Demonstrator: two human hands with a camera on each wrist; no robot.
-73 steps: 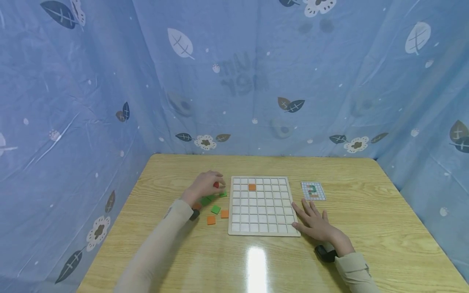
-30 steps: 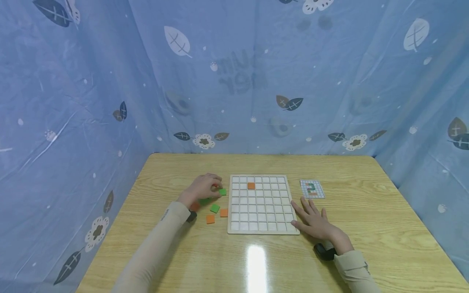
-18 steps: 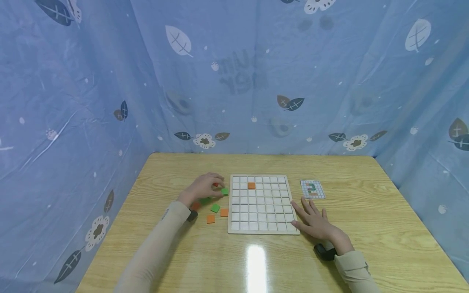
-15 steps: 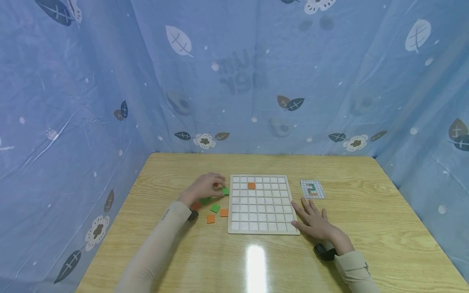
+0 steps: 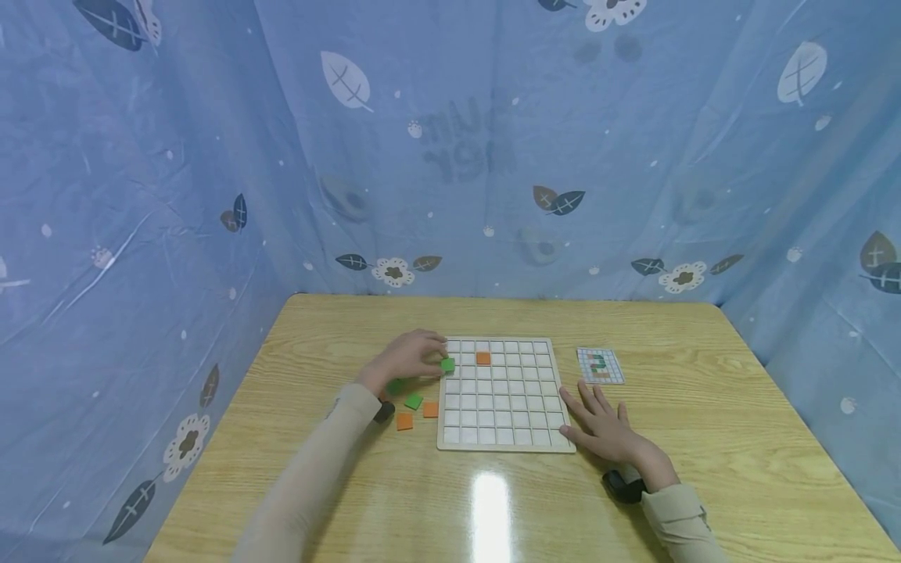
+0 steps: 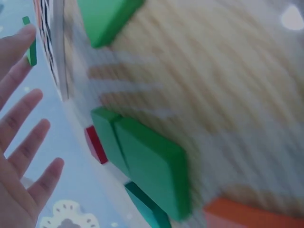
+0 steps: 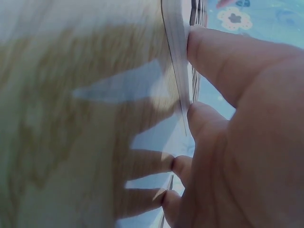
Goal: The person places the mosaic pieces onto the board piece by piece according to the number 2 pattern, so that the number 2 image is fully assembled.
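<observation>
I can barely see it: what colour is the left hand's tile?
The tile in the left hand is green, clearest in the head view.

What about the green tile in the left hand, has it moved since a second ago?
Yes: in the head view, the green tile in the left hand has moved right, from beside the board to overlap its left edge.

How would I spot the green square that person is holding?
On the wooden table, find the white grid board. At its left edge, the person's left hand pinches a small green square between thumb and finger. Other green squares lie on the table nearby; this one alone is held.
</observation>
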